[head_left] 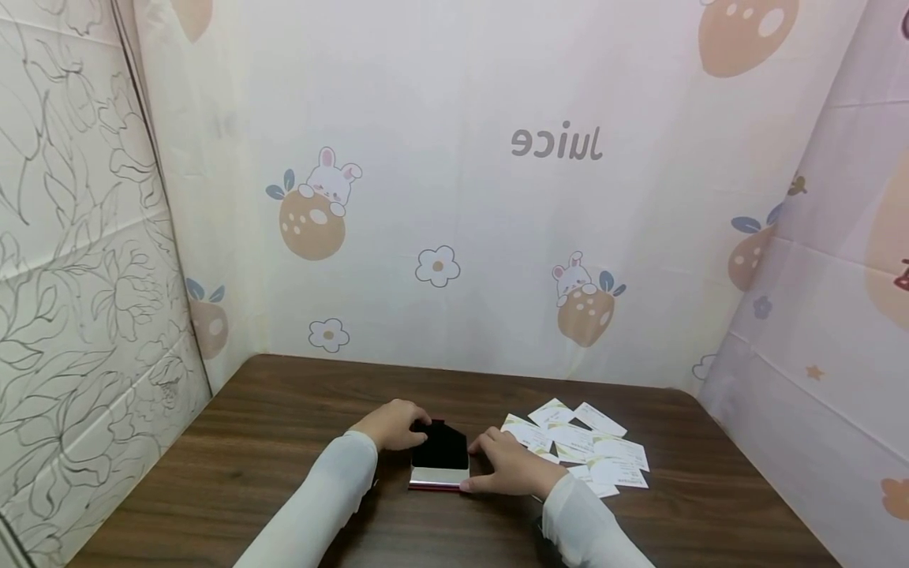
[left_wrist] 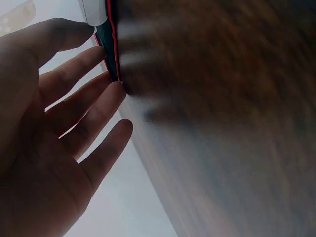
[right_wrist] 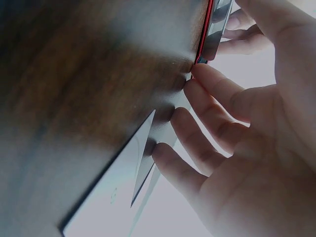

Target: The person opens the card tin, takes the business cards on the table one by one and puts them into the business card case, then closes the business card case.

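The left hand [head_left: 393, 424] is resting against the far left corner of a small card case [head_left: 439, 457], low in the middle of the head view, with its fingers curling over the dark upper face. In the left wrist view the fingertips [left_wrist: 114, 91] are touching the red-edged side of the case, fairly straight, so the hold looks more like steadying than gripping. The right hand [head_left: 506, 465] is flanking the case on the other side, thumb along the near right corner and fingers [right_wrist: 212, 86] pressing at its red edge where it is meeting the table. Both hands are thus bracketing the case, close together with only the case between them.

The case is lying flat on the dark wooden table [head_left: 284, 442], silver band facing the person. Just right of the right hand, a loose scatter of white cards [head_left: 589, 446] is spreading over the table, some overlapping; one is lying right under the right fingers in the right wrist view.

Judging from this, handling the case well is calling for even pressure from both sides, keeping it from sliding towards the cards
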### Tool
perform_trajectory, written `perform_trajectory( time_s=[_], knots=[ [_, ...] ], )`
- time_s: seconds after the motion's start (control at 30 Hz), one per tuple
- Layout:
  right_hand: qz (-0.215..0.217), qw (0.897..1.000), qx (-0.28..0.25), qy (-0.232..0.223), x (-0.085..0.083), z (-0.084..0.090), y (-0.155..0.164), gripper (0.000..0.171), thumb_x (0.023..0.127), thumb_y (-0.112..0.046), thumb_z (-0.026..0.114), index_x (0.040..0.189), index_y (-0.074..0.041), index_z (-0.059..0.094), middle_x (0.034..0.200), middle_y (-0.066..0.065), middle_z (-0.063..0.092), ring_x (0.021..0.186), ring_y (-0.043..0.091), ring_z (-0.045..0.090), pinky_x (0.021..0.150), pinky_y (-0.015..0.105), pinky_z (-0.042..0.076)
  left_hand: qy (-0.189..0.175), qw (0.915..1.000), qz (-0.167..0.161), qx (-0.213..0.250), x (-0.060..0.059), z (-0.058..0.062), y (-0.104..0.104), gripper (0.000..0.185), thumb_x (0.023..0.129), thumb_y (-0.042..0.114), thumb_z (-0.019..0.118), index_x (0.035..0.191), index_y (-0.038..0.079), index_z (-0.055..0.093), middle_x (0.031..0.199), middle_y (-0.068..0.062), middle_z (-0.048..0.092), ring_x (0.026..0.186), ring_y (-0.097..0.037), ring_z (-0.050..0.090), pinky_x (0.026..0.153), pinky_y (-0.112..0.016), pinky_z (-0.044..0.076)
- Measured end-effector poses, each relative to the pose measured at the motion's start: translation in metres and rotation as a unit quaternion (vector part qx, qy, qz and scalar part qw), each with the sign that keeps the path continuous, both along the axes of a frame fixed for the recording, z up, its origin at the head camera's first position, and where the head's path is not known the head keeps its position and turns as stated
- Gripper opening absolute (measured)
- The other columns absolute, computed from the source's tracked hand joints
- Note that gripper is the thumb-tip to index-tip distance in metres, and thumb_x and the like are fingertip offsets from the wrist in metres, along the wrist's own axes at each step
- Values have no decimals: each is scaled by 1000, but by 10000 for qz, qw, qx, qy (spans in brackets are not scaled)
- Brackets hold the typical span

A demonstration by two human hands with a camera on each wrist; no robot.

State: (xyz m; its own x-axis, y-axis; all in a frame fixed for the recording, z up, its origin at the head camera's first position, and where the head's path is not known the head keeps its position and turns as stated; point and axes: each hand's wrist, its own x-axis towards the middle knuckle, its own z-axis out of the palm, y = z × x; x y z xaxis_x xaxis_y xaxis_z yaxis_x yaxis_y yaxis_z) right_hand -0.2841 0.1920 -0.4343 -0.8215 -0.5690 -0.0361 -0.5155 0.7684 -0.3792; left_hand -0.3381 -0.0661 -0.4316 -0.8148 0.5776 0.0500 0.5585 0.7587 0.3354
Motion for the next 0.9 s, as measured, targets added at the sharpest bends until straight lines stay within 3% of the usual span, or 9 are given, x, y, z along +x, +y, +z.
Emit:
perform_trajectory(
  time_s=[0.13, 0.4, 0.67, 0.9],
  knots=[
    [36, 10000, -22, 66, -1, -1, 0, 62, 84, -59, 74, 122, -10, 63, 112, -1, 52, 104, 21, 48, 92, 43, 45, -143, 9999, 74, -32, 3, 2, -1, 30, 94, 22, 70, 121, 8, 71, 122, -7, 68, 119, -27, 60, 102, -44, 46],
    [42, 9999, -55, 76, 1, -1, 0, 62, 84, -59, 74, 121, -11, 63, 109, -2, 52, 103, 20, 48, 91, 41, 45, -185, 9994, -188, 216, 11, 4, -8, 36, 96, 24, 67, 127, 6, 67, 136, -13, 58, 127, -32, 54, 105, -48, 43],
    [20, 10000, -52, 70, 1, -1, -1, 62, 84, -60, 74, 121, -11, 63, 110, -2, 52, 104, 20, 48, 91, 41, 45, -633, 9967, -372, 342, 26, -1, -24, 63, 91, 35, 71, 143, 3, 53, 151, -13, 45, 137, -32, 43, 110, -50, 37],
    [20, 10000, -23, 66, 2, 0, 0, 62, 84, -59, 74, 122, -11, 63, 110, -2, 52, 103, 20, 48, 91, 41, 45, -830, 9943, -580, 319, 26, -6, -33, 81, 85, 48, 76, 146, 3, 49, 153, -12, 44, 140, -31, 39, 112, -51, 34]
  ],
)
